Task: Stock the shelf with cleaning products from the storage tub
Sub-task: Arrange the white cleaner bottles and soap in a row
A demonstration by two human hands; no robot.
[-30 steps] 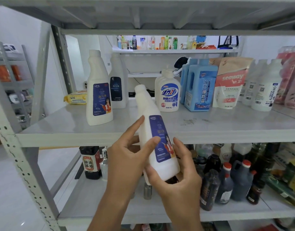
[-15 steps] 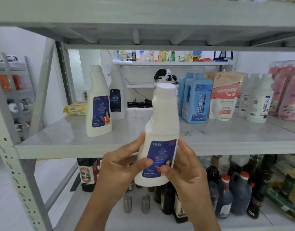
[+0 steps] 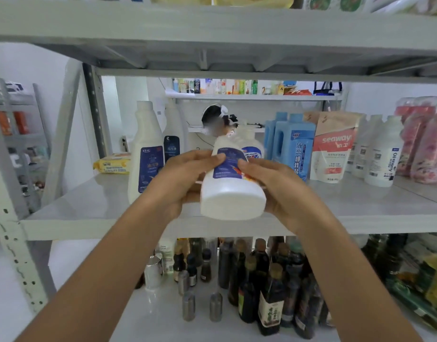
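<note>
White bottle (image 3: 233,193) w/ dark-blue label was tipped neck-away, flat base toward the camera, in the air over the shelf's (image 3: 89,208) front edge near its middle, w/ left hand (image 3: 185,176) & right hand (image 3: 279,183) holding its sides. Front twin bottle (image 3: 146,154) stood upright toward the shelf's left end, rear twin bottle (image 3: 173,134) just behind it. Blue jugs (image 3: 294,149), a seaway pouch (image 3: 333,149) & more white bottles (image 3: 385,154) stood upright toward the back right.

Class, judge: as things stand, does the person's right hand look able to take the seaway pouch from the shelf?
Probably not yet: the right hand, with the left hand, grips the white bottle. Nothing stands in front of the seaway pouch, though.
</note>
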